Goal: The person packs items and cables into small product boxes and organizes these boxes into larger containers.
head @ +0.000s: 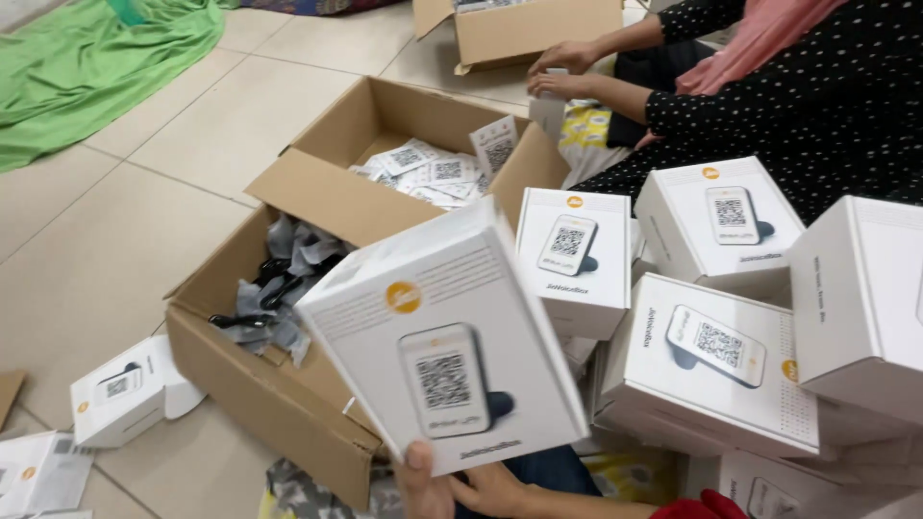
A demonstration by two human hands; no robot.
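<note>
Big cardboard carton (288,384) sits open on the tiled floor (115,250), cards and wrapped cables inside. Stack of white boxes (711,356) at right. One white box (447,332) held up tilted, centre frame. A hand (476,488) grips its bottom edge, fingers closed; which hand, cannot tell.

White box (447,336) front and centre, tilted, held from below by a hand (461,488); orange dot on top, and a picture of a small grey gadget with a square code screen; a stack of the same boxes (711,360) piled to the right, some upright, some lying flat; one more opened box (130,389) on the floor at left; big brown carton (288,394) behind, with white code cards (428,173) at its far end; another brown carton (524,29) up top.
</note>
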